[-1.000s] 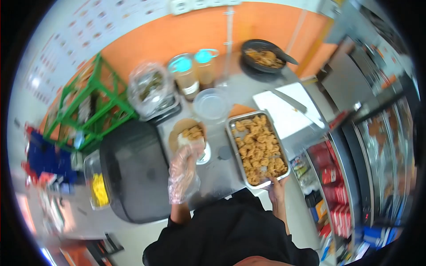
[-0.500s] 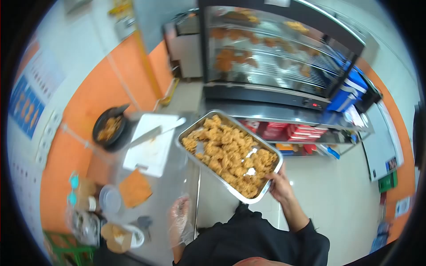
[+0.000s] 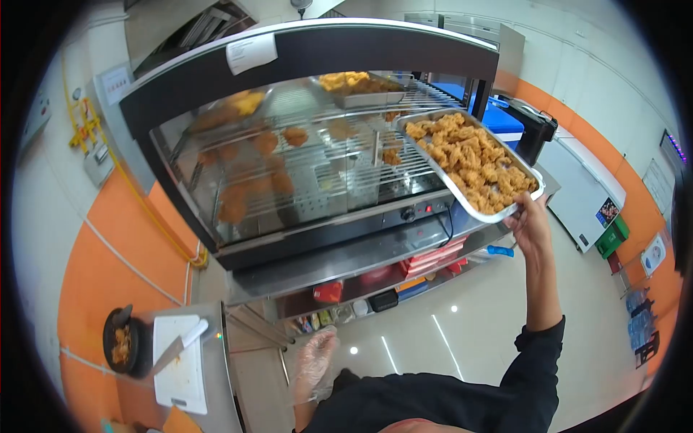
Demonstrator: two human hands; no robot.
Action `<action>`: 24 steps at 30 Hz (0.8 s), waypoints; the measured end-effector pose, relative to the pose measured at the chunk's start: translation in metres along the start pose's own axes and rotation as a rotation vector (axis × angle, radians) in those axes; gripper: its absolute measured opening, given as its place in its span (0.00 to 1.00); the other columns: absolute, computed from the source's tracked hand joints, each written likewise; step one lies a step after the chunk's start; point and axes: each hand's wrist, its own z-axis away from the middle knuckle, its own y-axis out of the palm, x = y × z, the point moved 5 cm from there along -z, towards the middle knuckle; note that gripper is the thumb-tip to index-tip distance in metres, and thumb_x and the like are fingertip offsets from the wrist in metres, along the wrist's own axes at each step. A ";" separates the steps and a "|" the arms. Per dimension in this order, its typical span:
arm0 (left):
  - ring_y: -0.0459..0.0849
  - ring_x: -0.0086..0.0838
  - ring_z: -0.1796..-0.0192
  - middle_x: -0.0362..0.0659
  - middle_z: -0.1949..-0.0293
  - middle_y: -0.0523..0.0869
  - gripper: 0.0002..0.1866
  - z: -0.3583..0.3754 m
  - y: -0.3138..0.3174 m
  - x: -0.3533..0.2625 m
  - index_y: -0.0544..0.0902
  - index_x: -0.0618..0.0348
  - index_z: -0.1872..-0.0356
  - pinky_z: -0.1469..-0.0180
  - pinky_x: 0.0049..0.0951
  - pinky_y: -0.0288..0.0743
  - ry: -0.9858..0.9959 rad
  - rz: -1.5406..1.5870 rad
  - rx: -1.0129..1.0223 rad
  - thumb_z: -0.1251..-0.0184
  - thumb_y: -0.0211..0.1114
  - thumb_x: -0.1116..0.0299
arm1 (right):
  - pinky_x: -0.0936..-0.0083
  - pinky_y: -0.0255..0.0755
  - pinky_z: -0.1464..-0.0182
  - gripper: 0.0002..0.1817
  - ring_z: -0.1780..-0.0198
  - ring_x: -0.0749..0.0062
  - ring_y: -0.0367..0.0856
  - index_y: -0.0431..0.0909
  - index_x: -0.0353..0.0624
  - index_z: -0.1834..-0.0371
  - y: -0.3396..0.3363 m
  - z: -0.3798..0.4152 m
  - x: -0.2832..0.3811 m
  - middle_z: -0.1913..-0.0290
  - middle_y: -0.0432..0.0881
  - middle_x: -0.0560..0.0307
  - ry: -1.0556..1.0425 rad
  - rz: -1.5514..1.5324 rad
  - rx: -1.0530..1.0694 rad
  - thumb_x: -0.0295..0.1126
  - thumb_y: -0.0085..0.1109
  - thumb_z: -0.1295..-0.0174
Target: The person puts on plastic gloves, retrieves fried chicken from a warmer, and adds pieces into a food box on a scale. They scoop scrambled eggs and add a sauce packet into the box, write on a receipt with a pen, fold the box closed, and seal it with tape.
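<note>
My right hand grips the near right corner of a metal tray heaped with fried chicken. The tray's far end is at the open right part of a glass display warmer, over its wire shelf. Inside the warmer are another tray of food and several breaded pieces. Low in front of my body is my left hand in a clear plastic glove; its fingers look curled, and whether anything is in them is hidden.
At the lower left, a steel table holds a white cutting board, a knife and a black bowl. Red boxes sit under the warmer. A white chest freezer and green bin are at the right.
My right hand has carried the tray up and right to the warmer. The view has turned right and come closer to the warmer. My gloved left hand remains low.
</note>
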 end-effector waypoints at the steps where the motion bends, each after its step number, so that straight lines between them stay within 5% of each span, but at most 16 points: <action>1: 0.84 0.24 0.52 0.43 0.54 0.87 0.13 -0.016 0.010 -0.005 0.83 0.62 0.50 0.46 0.25 0.75 -0.001 -0.005 0.019 0.32 0.66 0.68 | 0.75 0.83 0.75 0.23 0.67 0.65 0.83 0.52 0.52 0.41 0.001 -0.026 0.005 0.56 0.73 0.54 -0.009 0.001 -0.020 0.26 0.50 0.35; 6: 0.85 0.25 0.53 0.44 0.55 0.88 0.15 -0.097 0.048 -0.055 0.83 0.61 0.49 0.48 0.27 0.78 0.068 -0.123 0.126 0.33 0.67 0.67 | 0.75 0.85 0.70 0.23 0.64 0.66 0.83 0.53 0.48 0.46 0.032 -0.095 0.005 0.57 0.75 0.53 -0.068 -0.045 -0.081 0.26 0.56 0.38; 10: 0.85 0.26 0.53 0.45 0.54 0.87 0.17 -0.186 0.083 -0.095 0.79 0.61 0.44 0.50 0.27 0.79 0.107 0.029 0.224 0.33 0.66 0.69 | 0.73 0.85 0.64 0.26 0.52 0.63 0.83 0.56 0.47 0.39 0.041 -0.170 -0.018 0.44 0.76 0.47 -0.043 -0.050 -0.016 0.27 0.57 0.37; 12: 0.85 0.28 0.53 0.46 0.51 0.86 0.21 -0.230 0.096 -0.127 0.77 0.61 0.41 0.49 0.28 0.79 0.463 0.043 0.180 0.34 0.67 0.70 | 0.71 0.84 0.56 0.26 0.47 0.61 0.81 0.57 0.48 0.39 0.058 -0.190 -0.027 0.44 0.77 0.48 -0.044 -0.097 -0.065 0.29 0.60 0.37; 13: 0.84 0.31 0.50 0.49 0.42 0.79 0.29 -0.250 0.105 -0.132 0.70 0.60 0.34 0.48 0.30 0.80 0.509 0.102 0.206 0.36 0.68 0.71 | 0.71 0.82 0.53 0.30 0.43 0.58 0.79 0.55 0.47 0.37 0.069 -0.199 -0.031 0.43 0.76 0.47 -0.087 -0.074 0.074 0.34 0.63 0.36; 14: 0.84 0.31 0.50 0.49 0.42 0.79 0.29 -0.267 0.116 -0.143 0.70 0.60 0.34 0.48 0.30 0.80 0.515 0.102 0.214 0.36 0.68 0.71 | 0.71 0.86 0.58 0.31 0.52 0.53 0.84 0.50 0.45 0.37 0.081 -0.214 -0.030 0.45 0.75 0.40 -0.142 -0.132 0.076 0.36 0.61 0.33; 17: 0.81 0.34 0.48 0.54 0.32 0.64 0.45 -0.294 0.135 -0.186 0.54 0.55 0.25 0.52 0.28 0.82 0.689 -0.099 0.049 0.40 0.71 0.69 | 0.72 0.86 0.63 0.31 0.62 0.56 0.86 0.50 0.43 0.36 0.109 -0.235 -0.037 0.52 0.79 0.41 -0.060 -0.037 0.130 0.39 0.60 0.32; 20: 0.81 0.32 0.52 0.53 0.35 0.65 0.47 -0.310 0.156 -0.187 0.54 0.53 0.25 0.55 0.26 0.82 0.702 -0.074 -0.037 0.43 0.74 0.68 | 0.78 0.78 0.70 0.30 0.72 0.67 0.84 0.55 0.40 0.36 0.101 -0.264 -0.060 0.65 0.83 0.48 -0.049 0.372 -0.022 0.40 0.60 0.31; 22: 0.82 0.32 0.54 0.52 0.35 0.64 0.48 -0.309 0.160 -0.192 0.55 0.54 0.25 0.56 0.26 0.82 0.652 -0.074 -0.050 0.44 0.75 0.69 | 0.76 0.71 0.73 0.25 0.81 0.69 0.77 0.62 0.37 0.38 0.098 -0.267 -0.057 0.81 0.78 0.51 -0.736 0.760 -0.248 0.37 0.58 0.30; 24: 0.82 0.31 0.55 0.51 0.35 0.64 0.49 -0.307 0.164 -0.195 0.55 0.54 0.25 0.57 0.26 0.82 0.601 -0.074 -0.076 0.45 0.75 0.69 | 0.69 0.66 0.75 0.23 0.83 0.66 0.73 0.69 0.51 0.32 0.111 -0.276 -0.068 0.84 0.73 0.51 -0.862 0.832 -0.052 0.35 0.55 0.29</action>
